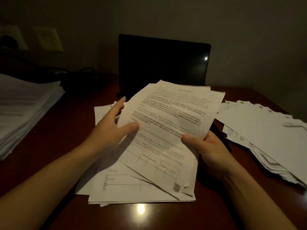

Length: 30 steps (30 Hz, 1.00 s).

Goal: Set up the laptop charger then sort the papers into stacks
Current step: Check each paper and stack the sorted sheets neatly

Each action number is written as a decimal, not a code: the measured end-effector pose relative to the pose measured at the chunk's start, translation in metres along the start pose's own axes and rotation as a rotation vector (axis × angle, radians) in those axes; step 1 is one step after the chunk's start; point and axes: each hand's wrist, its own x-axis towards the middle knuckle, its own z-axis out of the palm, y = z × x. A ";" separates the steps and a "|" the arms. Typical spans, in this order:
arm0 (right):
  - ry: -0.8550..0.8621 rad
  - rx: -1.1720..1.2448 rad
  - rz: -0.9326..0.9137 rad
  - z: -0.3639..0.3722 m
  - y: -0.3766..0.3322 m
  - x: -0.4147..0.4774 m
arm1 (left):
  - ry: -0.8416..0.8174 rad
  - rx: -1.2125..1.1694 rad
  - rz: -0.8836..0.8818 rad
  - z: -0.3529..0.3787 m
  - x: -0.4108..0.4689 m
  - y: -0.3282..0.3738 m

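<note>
My right hand (pixel 205 146) grips a sheaf of printed papers (pixel 171 112) by its lower right corner, thumb on top, and holds it raised above the desk. My left hand (pixel 111 125) is at the sheaf's left edge with fingers straight, the thumb lying on the top sheet. A loose pile of papers (pixel 132 185) with printed tables lies flat under the sheaf. The open laptop (pixel 162 63) stands behind, its screen dark. At the back left a dark charger cable (pixel 86 71) runs along the desk.
A tall neat paper stack (pixel 25 107) sits at the left edge of the dark wooden desk (pixel 54 143). A fanned spread of papers (pixel 265 133) covers the right side. Wall sockets (pixel 11 37) are at the upper left.
</note>
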 end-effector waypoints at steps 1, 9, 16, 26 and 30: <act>-0.005 -0.011 -0.009 0.001 -0.003 0.002 | 0.006 -0.045 -0.041 -0.004 0.004 0.001; -0.051 -0.128 -0.122 0.011 -0.070 0.046 | -0.003 -0.393 -0.122 -0.044 0.034 0.047; -0.042 -0.285 -0.320 0.029 -0.133 0.080 | 0.128 -0.377 0.192 -0.071 0.052 0.090; 0.181 -0.235 -0.405 0.047 -0.064 0.093 | 0.225 -0.337 0.118 -0.021 0.053 0.043; 0.233 -0.187 -0.462 0.042 -0.057 0.092 | 0.277 -0.361 0.101 -0.024 0.058 0.038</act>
